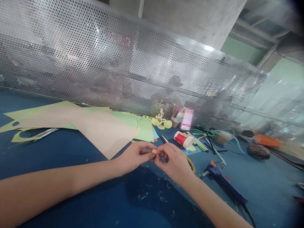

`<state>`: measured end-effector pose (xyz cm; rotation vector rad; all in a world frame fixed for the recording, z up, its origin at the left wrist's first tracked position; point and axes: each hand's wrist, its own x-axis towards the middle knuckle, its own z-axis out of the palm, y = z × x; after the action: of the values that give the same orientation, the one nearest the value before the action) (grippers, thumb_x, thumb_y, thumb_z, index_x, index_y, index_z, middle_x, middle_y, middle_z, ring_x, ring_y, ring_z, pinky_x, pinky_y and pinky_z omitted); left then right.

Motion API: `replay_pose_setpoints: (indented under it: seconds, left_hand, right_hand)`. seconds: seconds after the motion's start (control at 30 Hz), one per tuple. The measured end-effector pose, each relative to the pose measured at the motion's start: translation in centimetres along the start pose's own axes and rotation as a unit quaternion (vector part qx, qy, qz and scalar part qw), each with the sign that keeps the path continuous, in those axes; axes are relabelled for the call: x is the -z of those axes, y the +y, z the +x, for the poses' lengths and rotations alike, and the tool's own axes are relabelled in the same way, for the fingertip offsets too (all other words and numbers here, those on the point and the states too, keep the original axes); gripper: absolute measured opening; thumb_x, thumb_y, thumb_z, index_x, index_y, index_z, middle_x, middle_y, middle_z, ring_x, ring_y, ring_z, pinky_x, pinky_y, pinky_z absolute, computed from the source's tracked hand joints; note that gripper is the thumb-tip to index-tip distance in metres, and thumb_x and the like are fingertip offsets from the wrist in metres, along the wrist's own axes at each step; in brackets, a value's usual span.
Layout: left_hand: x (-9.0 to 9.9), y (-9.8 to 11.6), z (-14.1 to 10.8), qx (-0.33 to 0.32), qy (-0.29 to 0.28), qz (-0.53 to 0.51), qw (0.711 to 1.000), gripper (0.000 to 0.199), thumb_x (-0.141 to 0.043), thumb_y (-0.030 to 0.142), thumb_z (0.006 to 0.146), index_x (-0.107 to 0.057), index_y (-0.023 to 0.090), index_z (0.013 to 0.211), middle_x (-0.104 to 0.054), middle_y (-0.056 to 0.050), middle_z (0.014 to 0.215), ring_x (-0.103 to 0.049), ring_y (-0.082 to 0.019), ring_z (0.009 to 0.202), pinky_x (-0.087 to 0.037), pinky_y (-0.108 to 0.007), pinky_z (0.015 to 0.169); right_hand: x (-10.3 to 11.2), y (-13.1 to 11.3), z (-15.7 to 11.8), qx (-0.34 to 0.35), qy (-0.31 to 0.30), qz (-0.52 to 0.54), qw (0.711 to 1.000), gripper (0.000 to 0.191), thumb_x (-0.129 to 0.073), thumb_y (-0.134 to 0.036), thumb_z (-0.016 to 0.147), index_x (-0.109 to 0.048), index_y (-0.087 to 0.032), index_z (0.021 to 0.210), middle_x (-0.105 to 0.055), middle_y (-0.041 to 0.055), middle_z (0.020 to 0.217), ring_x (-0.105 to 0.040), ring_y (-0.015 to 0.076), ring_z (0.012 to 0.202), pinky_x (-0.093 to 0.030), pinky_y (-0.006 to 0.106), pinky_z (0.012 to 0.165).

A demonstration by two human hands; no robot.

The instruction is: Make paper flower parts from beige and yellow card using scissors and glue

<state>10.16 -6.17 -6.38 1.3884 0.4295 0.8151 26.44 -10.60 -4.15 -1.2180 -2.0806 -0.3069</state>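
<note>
Left hand [135,155] pinches a scrap [154,151]; right hand [174,161] curls against it, grip unclear. Beyond the fingers [147,156] lies a bottle [184,140].

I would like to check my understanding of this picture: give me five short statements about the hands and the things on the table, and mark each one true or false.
1. The left hand pinches a small pale piece. True.
2. The right hand is holding the blue glue gun. False: it lies on the table, to the right of that hand.
3. The red-and-white bottle lies on its side. True.
4. The large pale sheet lies beyond the right forearm. False: it lies beyond the left forearm.
5. A perforated screen stands behind the table. True.
</note>
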Motion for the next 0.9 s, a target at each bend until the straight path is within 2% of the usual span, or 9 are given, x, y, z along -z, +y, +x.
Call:
replay_pose_setpoints:
  seconds: [0.17, 0.3, 0.5, 0.7, 0.9]
  left_hand:
    - [0.1, 0.1, -0.1, 0.01, 0.004, 0.007, 1.0, 0.018, -0.063, 0.024, 0.076, -0.061, 0.016, 0.092, -0.07, -0.005, 0.086, -0.064, -0.016, 0.084, -0.047, -0.03, 0.08]
    - [0.1, 0.3, -0.1, 0.005, 0.02, 0.01, 1.0, 0.022, -0.063, 0.024, 0.077, -0.055, 0.016, 0.095, -0.07, -0.004, 0.079, -0.064, -0.014, 0.076, -0.048, -0.028, 0.075]
    - [-0.1, 0.5, 0.0, -0.006, 0.046, 0.03, 0.998, 0.028, -0.067, 0.025, 0.072, -0.053, 0.017, 0.096, -0.07, -0.006, 0.084, -0.063, -0.016, 0.081, -0.046, -0.027, 0.074]
    - [0.1, 0.5, 0.2, -0.015, 0.086, 0.02, 0.996, 0.027, -0.068, 0.025, 0.072, -0.061, 0.016, 0.096, -0.069, -0.003, 0.084, -0.064, -0.015, 0.079, -0.047, -0.029, 0.078]
    - [-0.1, 0.3, 0.2, -0.01, 0.081, -0.002, 0.997, 0.031, -0.067, 0.03, 0.073, -0.064, 0.015, 0.1, -0.068, -0.007, 0.097, -0.063, -0.018, 0.086, -0.047, -0.034, 0.085]
  right_hand:
    - [-0.2, -0.2, -0.1, 0.022, -0.007, -0.015, 1.0, 0.009, -0.051, -0.01, 0.071, -0.054, -0.018, 0.07, -0.052, -0.0004, 0.063, -0.051, 0.0136, 0.061, -0.041, 0.024, 0.058]
    - [-0.3, -0.3, -0.2, 0.006, -0.014, 0.002, 1.0, 0.009, -0.051, -0.011, 0.074, -0.053, -0.019, 0.069, -0.053, -0.0003, 0.064, -0.052, 0.0134, 0.063, -0.042, 0.023, 0.059]
    - [-0.1, -0.6, -0.1, -0.082, 0.0, 0.029, 0.996, 0.008, -0.057, -0.013, 0.071, -0.053, -0.02, 0.069, -0.052, -0.0025, 0.062, -0.051, 0.0121, 0.059, -0.041, 0.022, 0.057]
    - [0.5, -0.2, 0.1, -0.058, -0.015, 0.084, 0.995, 0.006, -0.054, -0.015, 0.077, -0.058, -0.019, 0.079, -0.056, -0.0011, 0.068, -0.054, 0.0115, 0.063, -0.044, 0.021, 0.062]
    - [0.7, 0.8, 0.4, -0.111, 0.005, 0.117, 0.987, 0.006, -0.055, -0.017, 0.077, -0.06, -0.019, 0.081, -0.061, 0.0003, 0.075, -0.057, 0.0122, 0.065, -0.046, 0.023, 0.064]
